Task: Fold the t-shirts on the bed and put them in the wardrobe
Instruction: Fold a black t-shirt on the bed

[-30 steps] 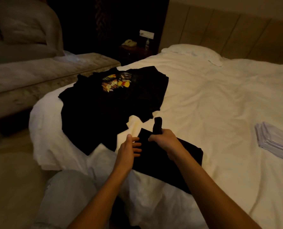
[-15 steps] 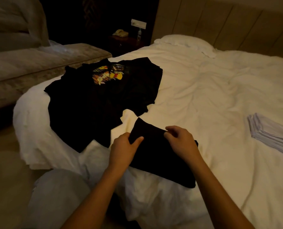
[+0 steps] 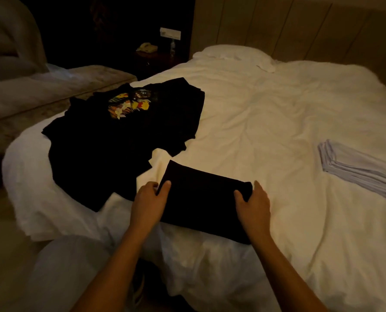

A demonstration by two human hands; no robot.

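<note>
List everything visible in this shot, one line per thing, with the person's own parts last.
folded t-shirt: 1, black, near edge of bed, between both hands
unfolded t-shirts: a pile, count unclear, black, top one with a colourful print, left side of bed
folded cloth stack: 1, pale grey, right side of bed
bed: 1, white cover
pillow: 1, white, head of bed
sofa: 1, beige, left of bed
nightstand: 1, dark, holds a telephone and small bottle
left hand: grips shirt's left edge
right hand: grips shirt's right edge
</note>
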